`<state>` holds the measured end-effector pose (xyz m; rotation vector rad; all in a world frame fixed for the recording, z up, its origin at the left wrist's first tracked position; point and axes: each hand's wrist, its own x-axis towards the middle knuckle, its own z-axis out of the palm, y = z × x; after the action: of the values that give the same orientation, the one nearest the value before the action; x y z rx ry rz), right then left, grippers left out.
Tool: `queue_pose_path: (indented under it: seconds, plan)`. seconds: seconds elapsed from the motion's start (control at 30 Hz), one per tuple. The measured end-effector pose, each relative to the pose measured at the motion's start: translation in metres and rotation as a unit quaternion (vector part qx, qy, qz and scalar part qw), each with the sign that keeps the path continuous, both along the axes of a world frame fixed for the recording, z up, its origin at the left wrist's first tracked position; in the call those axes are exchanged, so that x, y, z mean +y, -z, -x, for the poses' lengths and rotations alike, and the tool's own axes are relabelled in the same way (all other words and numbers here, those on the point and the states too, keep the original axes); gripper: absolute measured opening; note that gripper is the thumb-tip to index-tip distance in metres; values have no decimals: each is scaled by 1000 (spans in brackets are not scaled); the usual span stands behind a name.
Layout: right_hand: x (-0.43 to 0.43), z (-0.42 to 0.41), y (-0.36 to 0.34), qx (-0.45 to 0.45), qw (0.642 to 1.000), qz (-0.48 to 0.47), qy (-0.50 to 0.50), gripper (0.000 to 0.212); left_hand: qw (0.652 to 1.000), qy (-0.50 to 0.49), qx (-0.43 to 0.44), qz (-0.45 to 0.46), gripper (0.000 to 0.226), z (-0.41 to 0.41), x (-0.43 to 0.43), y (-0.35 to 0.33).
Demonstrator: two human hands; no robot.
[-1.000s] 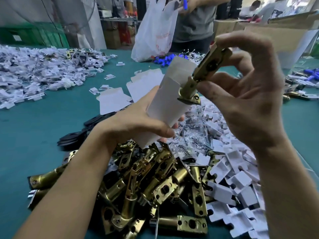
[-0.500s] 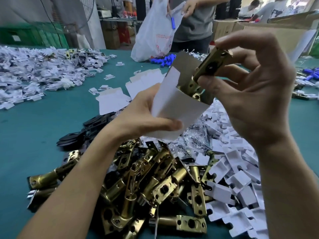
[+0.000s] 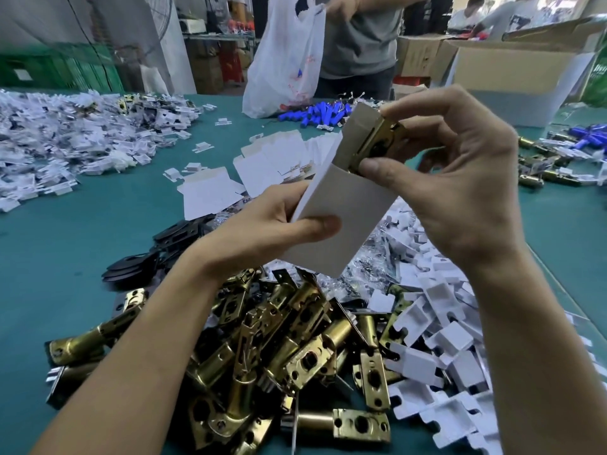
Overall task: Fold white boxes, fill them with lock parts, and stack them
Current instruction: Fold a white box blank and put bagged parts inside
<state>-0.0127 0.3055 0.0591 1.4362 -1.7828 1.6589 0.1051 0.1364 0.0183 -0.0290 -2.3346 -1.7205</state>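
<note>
My left hand (image 3: 262,224) grips a folded white box (image 3: 345,211) by its lower end, tilted with its open top up and to the right. A brass latch (image 3: 377,142) sticks out of that opening, most of its length inside the box. My right hand (image 3: 453,178) pinches the latch's exposed end between thumb and fingers. Below my hands lies a heap of brass latches (image 3: 279,356) on the green table (image 3: 82,241).
Small white folded inserts (image 3: 443,339) are piled right of the latches, flat white box blanks (image 3: 272,165) behind the box, black plates (image 3: 147,257) to the left. A big heap of white pieces (image 3: 65,136) fills the far left. A person holds a white plastic bag (image 3: 289,54) opposite.
The latch went from above the box mouth down into the box. My right hand followed it downward, and my left hand tilted the box to show its open top.
</note>
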Motion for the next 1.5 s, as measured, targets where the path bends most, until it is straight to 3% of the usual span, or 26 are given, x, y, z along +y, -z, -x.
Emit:
queue_pose_path:
  seconds: [0.23, 0.5, 0.6, 0.7, 0.8, 0.87, 0.93, 1.0, 1.07, 1.13, 1.33, 1.4, 1.5]
  plan:
    - [10, 9, -1, 8, 998, -24, 58, 36, 999, 21, 10, -38, 26, 0, -3, 3]
    - [8, 2, -4, 2, 995, -97, 31, 13, 998, 11, 17, -52, 28, 1, -4, 4]
    - [8, 1, -3, 15, 991, -132, 32, 18, 997, -2, 28, -75, 32, 2, -4, 4]
    - [7, -1, -6, 27, 996, -76, 37, 15, 992, -19, 62, -112, 28, 2, -6, 4]
    - [17, 5, -9, -21, 998, -18, 50, 12, 975, -53, 115, -184, 31, 2, -8, 1]
    - [28, 12, -6, -38, 990, -113, 74, 16, 957, -79, 145, -237, 36, 2, -9, -2]
    - [40, 22, 3, -41, 936, -335, 103, 15, 944, -95, 162, -273, 52, 1, -10, -6]
    - [49, 29, 15, -54, 841, -526, 115, 25, 941, -116, 167, -273, 78, 0, -10, -9]
    - [53, 32, 24, -74, 784, -605, 120, 39, 943, -133, 174, -249, 98, 0, -8, -10]
    - [52, 32, 27, -79, 774, -614, 128, 37, 945, -133, 187, -234, 94, 1, -8, -9]
    - [50, 31, 23, -60, 819, -559, 113, 15, 947, -109, 204, -223, 52, 3, -10, -3]
    - [49, 26, 13, -59, 863, -493, 90, 13, 952, -119, 195, -205, 46, 5, -10, -1]
    - [42, 8, -11, -73, 961, -264, 33, 5, 966, -137, 163, -146, 34, 8, -11, 4]
